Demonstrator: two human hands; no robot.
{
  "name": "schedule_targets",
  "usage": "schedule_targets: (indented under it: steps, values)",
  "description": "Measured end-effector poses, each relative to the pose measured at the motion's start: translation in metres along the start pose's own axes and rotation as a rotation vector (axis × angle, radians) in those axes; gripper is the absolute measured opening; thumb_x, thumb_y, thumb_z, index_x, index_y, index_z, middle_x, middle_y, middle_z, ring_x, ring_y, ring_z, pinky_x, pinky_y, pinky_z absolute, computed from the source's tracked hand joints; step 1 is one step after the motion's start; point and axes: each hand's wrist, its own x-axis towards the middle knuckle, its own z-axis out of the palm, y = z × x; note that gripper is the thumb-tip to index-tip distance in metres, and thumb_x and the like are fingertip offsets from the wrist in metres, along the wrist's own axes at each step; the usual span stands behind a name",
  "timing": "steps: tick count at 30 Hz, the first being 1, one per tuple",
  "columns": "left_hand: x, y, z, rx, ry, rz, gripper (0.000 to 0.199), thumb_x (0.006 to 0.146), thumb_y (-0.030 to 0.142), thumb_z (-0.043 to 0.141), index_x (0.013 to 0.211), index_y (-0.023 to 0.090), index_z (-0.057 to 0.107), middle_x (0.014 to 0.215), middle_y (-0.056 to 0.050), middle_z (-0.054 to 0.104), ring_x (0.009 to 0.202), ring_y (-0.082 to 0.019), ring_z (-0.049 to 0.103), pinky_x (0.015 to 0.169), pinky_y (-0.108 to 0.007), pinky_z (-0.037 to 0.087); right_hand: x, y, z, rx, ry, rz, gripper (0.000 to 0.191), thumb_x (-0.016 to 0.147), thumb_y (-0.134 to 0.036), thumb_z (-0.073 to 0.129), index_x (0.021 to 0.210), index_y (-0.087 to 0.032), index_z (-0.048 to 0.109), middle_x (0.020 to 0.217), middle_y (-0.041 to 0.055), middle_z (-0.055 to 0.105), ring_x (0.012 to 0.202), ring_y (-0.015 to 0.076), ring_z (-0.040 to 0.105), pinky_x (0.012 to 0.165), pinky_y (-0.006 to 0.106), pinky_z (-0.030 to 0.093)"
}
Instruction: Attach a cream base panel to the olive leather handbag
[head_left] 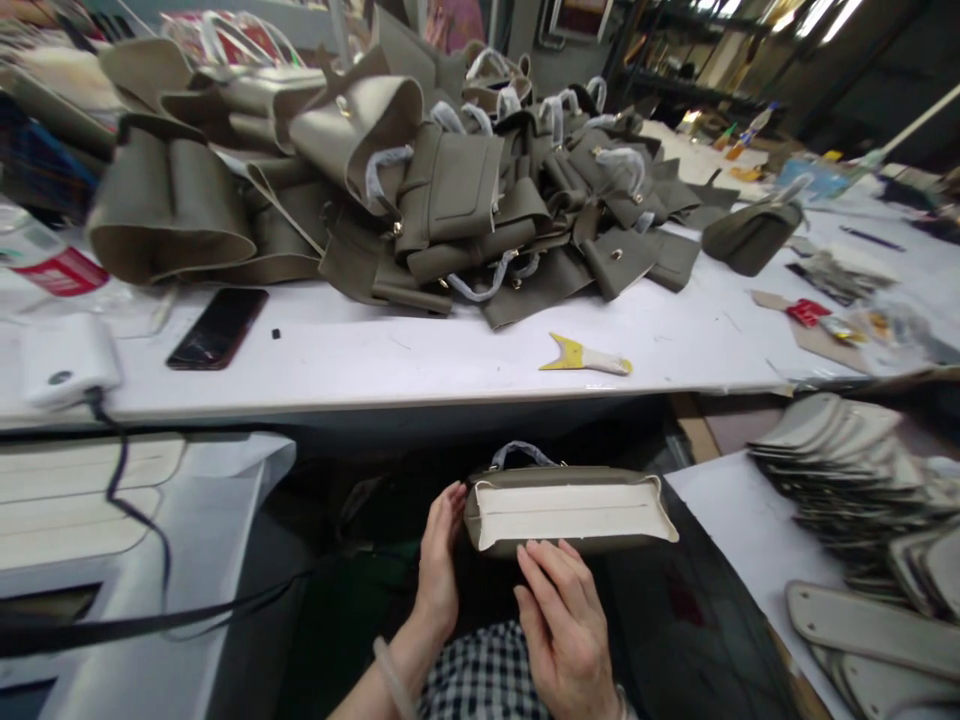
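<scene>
An olive-grey handbag [570, 475] lies over my lap, its pale bottom panel [570, 512] facing up and its plastic-wrapped handle [525, 452] pointing away from me. My left hand [441, 560] presses against the bag's left end, fingers together, its fingertips at the corner. Along the bag's near edge rest the fingertips of my right hand [562, 610], with the fingers slightly bent and the thumb below them. The bag's underside and what supports it are hidden.
A large pile of olive bags [450, 190] covers the back of the white table [375, 360]. A phone [217, 328], a white charger [69, 360] with cable and a yellow tool [585, 356] lie nearer. Stacked panels [847, 490] stand at the right.
</scene>
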Motion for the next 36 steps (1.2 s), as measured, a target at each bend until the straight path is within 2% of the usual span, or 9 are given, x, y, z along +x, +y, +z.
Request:
schedule_targets:
  steps: [5,9,13,18,23,26,29,33,36]
  values:
    - [-0.008,0.039,0.003,0.371,-0.348,0.207,0.046,0.083,0.039,0.070,0.127,0.025,0.064,0.138,-0.004,0.060,0.129,-0.026,0.052,0.112,-0.031,0.038,0.004,0.000,-0.010,0.011,-0.016,-0.051,0.040,0.089,-0.009,0.057,0.128,-0.014,0.061,0.118,0.0129,0.066,0.115,0.0270,0.060,0.096,0.046,0.056]
    - [-0.003,0.043,0.009,0.455,-0.291,0.152,0.050,0.078,0.045,0.073,0.123,0.026,0.067,0.133,-0.004,0.064,0.128,-0.029,0.053,0.113,-0.036,0.037,0.046,0.024,-0.047,0.104,-0.073,-0.115,0.041,0.089,-0.010,0.058,0.129,-0.015,0.059,0.119,0.0131,0.066,0.111,0.0248,0.062,0.091,0.040,0.058]
    - [0.000,0.039,0.013,0.431,-0.230,0.080,0.056,0.072,0.051,0.076,0.120,0.025,0.068,0.130,-0.005,0.066,0.127,-0.034,0.053,0.116,-0.045,0.032,0.131,0.099,-0.075,-0.052,-0.016,-0.008,0.032,0.094,-0.016,0.053,0.126,-0.020,0.060,0.117,0.0091,0.065,0.113,0.0237,0.059,0.097,0.042,0.052]
    - [0.002,0.045,0.015,0.441,-0.203,-0.004,0.060,0.064,0.053,0.080,0.117,0.027,0.070,0.123,-0.005,0.070,0.122,-0.038,0.057,0.117,-0.053,0.027,0.210,0.211,-0.042,-0.304,-0.280,0.158,0.043,0.091,-0.027,0.063,0.130,-0.010,0.056,0.132,0.0187,0.055,0.119,0.0304,0.049,0.102,0.046,0.043]
    - [0.026,0.080,0.019,0.723,-0.390,-0.016,0.065,0.057,0.061,0.080,0.114,0.029,0.073,0.125,-0.007,0.069,0.126,-0.040,0.054,0.119,-0.052,0.022,0.226,0.243,-0.007,-0.241,-0.372,0.240,0.031,0.091,-0.026,0.060,0.116,-0.008,0.060,0.119,0.0197,0.059,0.114,0.0316,0.047,0.100,0.047,0.038]
    - [0.041,0.107,0.052,0.872,-0.562,0.060,0.065,0.057,0.060,0.081,0.114,0.031,0.073,0.132,-0.007,0.065,0.134,-0.038,0.047,0.119,-0.049,0.022,0.224,0.242,-0.015,-0.156,-0.345,0.328,0.016,0.087,-0.013,0.055,0.101,-0.010,0.063,0.113,0.0179,0.060,0.110,0.0292,0.050,0.098,0.043,0.038]
    - [0.045,0.118,0.110,0.852,-0.768,0.165,0.058,0.063,0.053,0.081,0.113,0.028,0.074,0.127,-0.009,0.068,0.130,-0.037,0.052,0.116,-0.051,0.027,0.202,0.242,-0.041,-0.069,-0.247,0.481,0.023,0.082,-0.004,0.049,0.100,-0.013,0.060,0.113,0.0143,0.060,0.101,0.0245,0.055,0.093,0.039,0.043]
    - [0.041,0.096,0.196,0.666,-0.988,-0.206,0.036,0.079,0.034,0.074,0.111,0.018,0.073,0.108,-0.012,0.075,0.114,-0.029,0.065,0.106,-0.043,0.043,0.126,0.230,-0.076,0.071,-0.060,0.767,0.009,0.086,-0.019,0.048,0.092,-0.017,0.055,0.079,0.0039,0.061,0.066,0.0168,0.057,0.069,0.033,0.050]
    - [0.042,0.061,0.244,0.677,-1.156,-0.425,0.027,0.085,0.029,0.068,0.106,0.014,0.074,0.097,-0.013,0.077,0.105,-0.027,0.069,0.104,-0.041,0.045,0.056,0.199,-0.076,0.217,0.030,0.962,0.033,0.094,-0.041,0.040,0.069,-0.020,0.048,0.049,-0.0039,0.045,0.038,0.0126,0.043,0.042,0.028,0.043]
